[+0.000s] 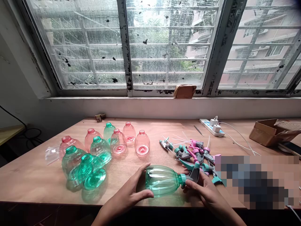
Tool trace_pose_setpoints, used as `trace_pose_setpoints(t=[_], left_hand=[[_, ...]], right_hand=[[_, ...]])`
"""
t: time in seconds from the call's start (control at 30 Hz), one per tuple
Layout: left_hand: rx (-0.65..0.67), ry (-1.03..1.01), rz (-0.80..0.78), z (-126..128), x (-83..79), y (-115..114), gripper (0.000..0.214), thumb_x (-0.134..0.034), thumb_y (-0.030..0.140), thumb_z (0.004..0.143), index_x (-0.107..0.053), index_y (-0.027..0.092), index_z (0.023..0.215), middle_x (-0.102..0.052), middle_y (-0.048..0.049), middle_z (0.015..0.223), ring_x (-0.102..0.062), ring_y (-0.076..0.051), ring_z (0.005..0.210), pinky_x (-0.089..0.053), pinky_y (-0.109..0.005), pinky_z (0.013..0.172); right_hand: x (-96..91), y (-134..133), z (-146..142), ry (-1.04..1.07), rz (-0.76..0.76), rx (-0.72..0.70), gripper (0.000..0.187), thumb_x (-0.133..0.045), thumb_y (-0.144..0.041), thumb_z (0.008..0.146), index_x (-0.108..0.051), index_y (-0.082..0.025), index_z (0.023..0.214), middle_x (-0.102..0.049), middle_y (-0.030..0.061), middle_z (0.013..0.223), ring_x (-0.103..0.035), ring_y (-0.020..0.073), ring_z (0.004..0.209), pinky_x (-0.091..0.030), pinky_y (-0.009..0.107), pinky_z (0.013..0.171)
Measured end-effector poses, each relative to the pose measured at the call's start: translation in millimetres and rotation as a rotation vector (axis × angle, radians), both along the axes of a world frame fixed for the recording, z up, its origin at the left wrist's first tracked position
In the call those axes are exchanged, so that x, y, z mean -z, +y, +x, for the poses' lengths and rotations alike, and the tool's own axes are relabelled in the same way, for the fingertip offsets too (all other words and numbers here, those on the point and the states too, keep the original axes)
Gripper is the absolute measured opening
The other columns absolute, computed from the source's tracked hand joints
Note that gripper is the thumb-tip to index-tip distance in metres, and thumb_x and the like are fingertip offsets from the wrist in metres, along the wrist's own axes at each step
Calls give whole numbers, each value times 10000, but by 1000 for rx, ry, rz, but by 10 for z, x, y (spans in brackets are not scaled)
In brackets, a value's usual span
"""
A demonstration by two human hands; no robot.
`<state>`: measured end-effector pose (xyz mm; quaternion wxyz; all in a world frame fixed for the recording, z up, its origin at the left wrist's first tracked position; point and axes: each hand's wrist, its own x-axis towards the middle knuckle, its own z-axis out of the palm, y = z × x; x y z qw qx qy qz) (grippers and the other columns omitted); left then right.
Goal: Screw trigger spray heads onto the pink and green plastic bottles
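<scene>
A clear green spray bottle point(162, 181) lies on its side near the table's front edge, its base to the left. My left hand point(131, 191) holds it by the base, thumb below and fingers on the far side. The grey and teal trigger spray head point(194, 174) sits at the bottle's neck, and a thin tube shows inside. My right hand point(204, 189) has thumb and fingers closed around the collar and spray head; some of its fingers are hidden behind. Just beyond it lies a pile of loose trigger spray heads point(198, 153) in pink, teal and grey, with white tubes.
Several open pink bottles point(142, 143) and green bottles point(71, 163) stand at the left. A power strip point(213, 127) with white plugs and a cardboard box point(274, 133) are at the back right. A blurred patch point(258, 182) covers the right front. Windows rise behind the table point(131, 160).
</scene>
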<state>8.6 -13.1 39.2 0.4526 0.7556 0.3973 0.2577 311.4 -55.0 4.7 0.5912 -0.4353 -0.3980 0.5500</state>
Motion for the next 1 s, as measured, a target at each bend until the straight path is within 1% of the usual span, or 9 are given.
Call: trace_pose_setpoints(t=[0.23, 0.37, 0.43, 0.5, 0.57, 0.7, 0.77, 0.87, 1.0], left_hand=[[10, -71, -17, 11, 32, -16, 863, -840, 298, 829, -375, 338, 1554, -422, -47, 1648, -350, -325, 1526, -259, -470, 1278], [57, -146, -39, 37, 55, -35, 850, -826, 280, 843, -359, 356, 1550, -426, -56, 1635, -446, -321, 1469, -372, -457, 1226], [70, -141, -23, 42, 54, -36, 849, -820, 267, 847, -353, 347, 1552, -437, -69, 1623, -457, -320, 1459, -389, -453, 1216], [70, -112, 3, 40, 38, -36, 862, -818, 261, 843, -345, 332, 1560, -458, -81, 1606, -464, -324, 1451, -383, -461, 1219], [55, -63, 22, 34, 8, -40, 909, -840, 261, 817, -337, 331, 1571, -449, -81, 1615, -435, -338, 1469, -343, -481, 1240], [14, 30, 29, 22, -50, -61, 1014, -892, 272, 757, -323, 334, 1595, -370, -63, 1673, -292, -368, 1544, -217, -509, 1286], [6, 51, 31, 22, -55, -66, 1026, -891, 305, 760, -308, 330, 1605, -367, -66, 1676, -287, -372, 1547, -215, -514, 1285], [-4, 70, 49, 29, -42, -60, 1025, -882, 377, 769, -300, 320, 1611, -374, -75, 1672, -307, -382, 1537, -229, -522, 1280], [-6, 82, 49, 35, -20, -37, 1017, -889, 393, 759, -323, 299, 1598, -382, -88, 1666, -319, -377, 1531, -232, -519, 1279]], right_hand=[[-10, 8, 26, -20, -6, -121, 419, -871, -503, 765, -663, -202, 970, -740, 6, 609, -686, 207, 552, -539, 319, 581], [6, 8, 36, -43, 7, -93, 449, -877, -516, 750, -674, -188, 979, -723, -2, 605, -671, 197, 545, -523, 307, 573], [16, 8, 42, -66, 14, -78, 483, -875, -518, 751, -694, -174, 1038, -717, -6, 604, -660, 189, 548, -515, 302, 589], [22, 5, 48, -69, 19, -82, 532, -867, -521, 759, -706, -166, 1121, -718, -6, 609, -656, 187, 563, -511, 299, 609], [26, -3, 52, -46, 14, -94, 534, -869, -512, 760, -720, -176, 1148, -737, 4, 652, -662, 185, 593, -515, 296, 628], [37, -25, 59, -22, -27, -106, 474, -921, -474, 702, -773, -206, 1064, -763, 22, 739, -682, 196, 679, -527, 298, 661], [39, -31, 63, -36, -47, -110, 482, -935, -478, 677, -787, -215, 1053, -771, 34, 773, -691, 213, 724, -534, 300, 666], [22, -34, 67, -61, -65, -125, 502, -888, -565, 703, -797, -217, 1054, -776, 57, 818, -711, 237, 755, -558, 315, 653], [-40, -38, 56, -86, -70, -98, 595, -693, -758, 781, -811, -224, 1014, -794, 83, 854, -744, 255, 726, -599, 366, 695]])
